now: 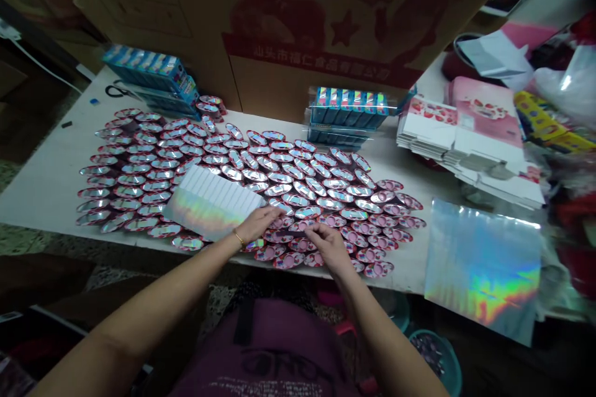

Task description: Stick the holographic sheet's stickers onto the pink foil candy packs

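Many small oval pieces (302,187) with red edges stand close together across the white table. Most carry shiny silver tops; those at the front right show pink faces with a round middle. My left hand (261,224), fingers closed, is over the pieces beside a rainbow-shiny sheet (209,211) marked with pale strips, which lies on the pieces. What its fingertips hold is too small to make out. Just to the right, my right hand (331,248) is pinched at the end of a thin dark strip (286,233) that reaches towards my left hand.
A large cardboard box (279,87) walls off the back. Blue packs stand at the back left (146,77) and back middle (347,111). Flat pink-and-white cartons (484,130) are stacked right, behind a shiny sheet (484,267) overhanging the front edge. Black-handled scissors (116,92) lie back left.
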The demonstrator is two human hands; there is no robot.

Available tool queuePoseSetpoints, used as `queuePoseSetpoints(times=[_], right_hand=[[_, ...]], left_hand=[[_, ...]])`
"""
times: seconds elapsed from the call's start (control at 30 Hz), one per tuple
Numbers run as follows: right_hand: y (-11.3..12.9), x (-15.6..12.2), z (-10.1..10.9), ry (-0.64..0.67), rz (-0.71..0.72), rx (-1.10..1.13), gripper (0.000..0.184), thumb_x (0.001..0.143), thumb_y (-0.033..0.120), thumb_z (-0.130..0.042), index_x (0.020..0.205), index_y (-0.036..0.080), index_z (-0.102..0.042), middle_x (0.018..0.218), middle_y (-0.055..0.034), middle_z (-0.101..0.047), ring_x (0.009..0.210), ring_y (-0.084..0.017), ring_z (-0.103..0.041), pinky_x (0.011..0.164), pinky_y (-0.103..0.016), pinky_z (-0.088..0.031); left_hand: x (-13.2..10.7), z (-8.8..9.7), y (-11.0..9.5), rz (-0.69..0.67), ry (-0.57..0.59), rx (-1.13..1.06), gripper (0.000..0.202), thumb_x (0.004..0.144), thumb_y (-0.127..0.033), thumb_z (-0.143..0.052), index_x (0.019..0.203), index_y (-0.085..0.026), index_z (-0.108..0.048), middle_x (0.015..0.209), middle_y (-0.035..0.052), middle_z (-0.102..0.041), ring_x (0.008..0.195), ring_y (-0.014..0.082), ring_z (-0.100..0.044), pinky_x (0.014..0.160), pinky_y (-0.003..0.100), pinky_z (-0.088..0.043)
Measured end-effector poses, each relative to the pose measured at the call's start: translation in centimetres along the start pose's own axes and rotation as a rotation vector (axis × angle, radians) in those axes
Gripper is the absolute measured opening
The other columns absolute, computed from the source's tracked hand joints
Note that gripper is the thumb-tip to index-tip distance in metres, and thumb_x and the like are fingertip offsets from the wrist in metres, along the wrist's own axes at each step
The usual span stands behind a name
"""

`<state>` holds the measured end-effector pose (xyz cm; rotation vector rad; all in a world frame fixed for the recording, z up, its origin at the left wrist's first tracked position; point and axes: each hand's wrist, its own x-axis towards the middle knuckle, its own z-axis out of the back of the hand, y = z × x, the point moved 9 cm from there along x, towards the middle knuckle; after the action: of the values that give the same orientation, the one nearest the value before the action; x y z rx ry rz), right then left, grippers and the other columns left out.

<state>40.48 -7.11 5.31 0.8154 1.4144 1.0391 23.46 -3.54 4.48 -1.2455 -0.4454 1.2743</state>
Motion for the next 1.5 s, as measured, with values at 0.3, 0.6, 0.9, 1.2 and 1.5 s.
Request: queuePoseSetpoints(times=[0.3, 0.6, 0.9, 1.2, 1.5], right_hand=[[-4.0, 2.4, 2.8, -0.04, -0.058, -0.028, 0.024, 0.066, 0.04, -0.061, 0.066, 0.017, -0.061, 0.057, 0.0014, -0.056, 0.053, -0.012, -0.048, 0.053, -0.024, -0.037], [-2.4, 4.0, 2.9, -0.194, 0.37, -0.847, 0.017, 0.079, 0.022, -0.048, 0.069, 0.017, -0.062, 0.073, -0.0046, -0.06, 0.073, -0.017, -0.05, 0.071, -0.028, -0.036], [-2.5, 3.3, 3.3, -0.224, 0.412, -1.082, 0.018, 0.083, 0.022, -0.046, 0.09, 0.017, -0.061, 0.083, -0.0061, -0.058, 0.078, -0.018, -0.047, 0.072, -0.03, -0.033], [-2.1, 1.3, 1.9, 0.056, 0.565, -1.277, 0.034, 0.078, 0.013, -0.045, 0.108, 0.022, -0.059, 0.094, -0.0095, -0.057, 0.084, -0.022, -0.047, 0.073, -0.035, -0.034], [-3.8, 3.3, -11.0, 0.17, 0.032, -0.187, 0.034, 0.068, 0.046, -0.058, 0.085, 0.018, -0.066, 0.075, -0.0041, -0.067, 0.068, -0.019, -0.06, 0.064, -0.031, -0.045]], left_hand=[[-0.6, -6.2, 5.0, 0.282, -0.262, -0.493, 0.029, 0.064, -0.024, -0.063, 0.091, -0.011, -0.061, 0.069, 0.0015, -0.063, 0.062, 0.0114, -0.056, 0.064, 0.025, -0.044], [0.7, -6.2, 3.4, 0.243, -0.492, 0.207, 0.026, 0.073, -0.017, -0.053, 0.099, -0.015, -0.058, 0.068, 0.0002, -0.06, 0.066, 0.0136, -0.055, 0.066, 0.025, -0.042], [-0.3, -6.5, 0.4, 0.078, -0.496, 0.575, 0.026, 0.08, -0.014, -0.042, 0.103, -0.014, -0.054, 0.099, 0.0096, -0.055, 0.09, 0.0184, -0.052, 0.078, 0.03, -0.042], [-3.2, -5.3, -0.7, -0.049, -0.343, 0.771, 0.029, 0.079, -0.02, -0.043, 0.105, -0.02, -0.057, 0.101, 0.0089, -0.056, 0.094, 0.0228, -0.049, 0.08, 0.037, -0.038], [-11.2, 21.6, 11.5, 0.47, -0.923, 0.512, 0.049, 0.077, -0.031, -0.048, 0.122, -0.012, -0.045, 0.117, 0.0157, -0.053, 0.109, 0.0279, -0.047, 0.092, 0.04, -0.034]])
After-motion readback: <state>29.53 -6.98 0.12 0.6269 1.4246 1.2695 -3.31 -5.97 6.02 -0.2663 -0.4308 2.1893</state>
